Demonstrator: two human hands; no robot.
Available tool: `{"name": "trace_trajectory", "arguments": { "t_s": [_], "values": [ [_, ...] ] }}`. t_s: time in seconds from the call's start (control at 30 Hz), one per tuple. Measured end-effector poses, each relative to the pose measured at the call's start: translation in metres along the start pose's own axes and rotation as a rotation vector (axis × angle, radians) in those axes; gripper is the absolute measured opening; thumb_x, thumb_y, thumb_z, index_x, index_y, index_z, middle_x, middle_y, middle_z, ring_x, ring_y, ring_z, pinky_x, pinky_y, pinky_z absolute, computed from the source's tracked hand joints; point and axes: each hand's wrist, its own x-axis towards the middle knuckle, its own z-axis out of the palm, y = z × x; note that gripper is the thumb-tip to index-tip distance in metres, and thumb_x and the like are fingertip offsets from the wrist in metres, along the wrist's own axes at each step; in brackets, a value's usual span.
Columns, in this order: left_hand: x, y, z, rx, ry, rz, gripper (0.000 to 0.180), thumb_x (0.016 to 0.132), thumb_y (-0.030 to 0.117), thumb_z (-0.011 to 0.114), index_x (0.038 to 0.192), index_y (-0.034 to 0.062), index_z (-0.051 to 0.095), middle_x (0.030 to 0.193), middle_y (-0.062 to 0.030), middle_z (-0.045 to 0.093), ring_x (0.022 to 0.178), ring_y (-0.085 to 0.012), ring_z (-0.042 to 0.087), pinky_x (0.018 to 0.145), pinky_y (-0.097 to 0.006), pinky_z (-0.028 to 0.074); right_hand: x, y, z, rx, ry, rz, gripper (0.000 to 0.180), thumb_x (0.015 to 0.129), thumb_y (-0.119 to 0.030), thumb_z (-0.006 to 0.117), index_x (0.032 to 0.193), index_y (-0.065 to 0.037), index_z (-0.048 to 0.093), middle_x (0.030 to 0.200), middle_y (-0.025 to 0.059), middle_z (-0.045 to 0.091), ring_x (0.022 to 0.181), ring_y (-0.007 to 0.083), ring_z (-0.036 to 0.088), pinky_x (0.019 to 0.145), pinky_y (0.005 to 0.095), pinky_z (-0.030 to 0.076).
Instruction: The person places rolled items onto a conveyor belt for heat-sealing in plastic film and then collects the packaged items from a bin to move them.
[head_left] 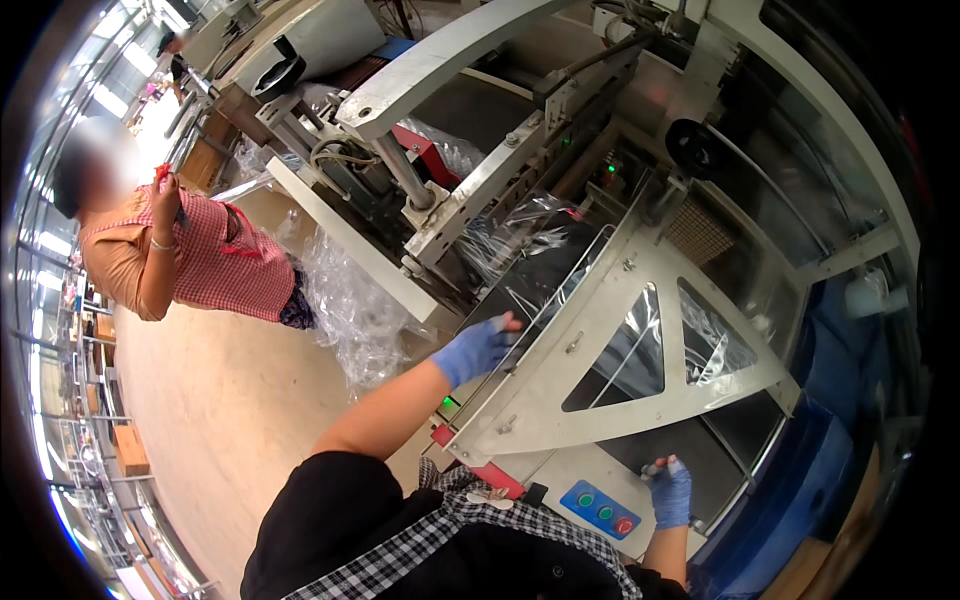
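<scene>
My left hand (474, 351), in a blue glove with bare fingertips, reaches to the left edge of a pale metal machine frame (530, 388). Its fingers stretch toward clear plastic film (545, 285) over a dark bed; no held thing shows. My right hand (671, 492), gloved the same way, hovers at or just over the dark belt (655, 445) at the machine's near end. Its fingers are half bent with the tips apart, and nothing shows between them. Whether it touches the belt I cannot tell. Triangular windows (622, 350) in the frame show shiny film beneath.
A blue control panel (600, 508) with green and red buttons lies between my hands. Crumpled plastic (350, 300) hangs at the machine's left side. A thick metal arm and post (405, 180) rise beyond. A person in a red checked apron (215, 245) stands at left.
</scene>
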Motion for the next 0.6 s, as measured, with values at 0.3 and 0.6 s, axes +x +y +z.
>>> {"name": "trace_trajectory", "arguments": {
  "t_s": [0.3, 0.6],
  "values": [
    [-0.128, -0.028, 0.024, 0.968, 0.143, 0.893, 0.024, 0.086, 0.019, 0.064, 0.104, 0.0042, 0.059, 0.093, -0.0046, 0.063, 0.084, -0.0129, 0.06, 0.073, -0.028, 0.049, -0.063, 0.032, 0.012, 0.003, 0.024, 0.05, 0.037, 0.085, -0.034, 0.063, 0.061, -0.008, 0.054, 0.051, 0.0075, 0.051, 0.045, 0.0219, 0.052, 0.043, 0.0325, 0.043],
    [-0.122, -0.084, 0.101, 1.361, -0.907, 0.536, 0.027, 0.086, 0.028, 0.064, 0.102, 0.0053, 0.063, 0.092, -0.0115, 0.064, 0.09, -0.0237, 0.063, 0.08, -0.034, 0.049, -0.153, 0.121, -0.042, -0.079, 0.399, 0.211, 0.045, 0.085, -0.043, 0.062, 0.057, -0.012, 0.048, 0.042, 0.0016, 0.039, 0.031, 0.0154, 0.033, 0.032, 0.0285, 0.024]
  ]
}}
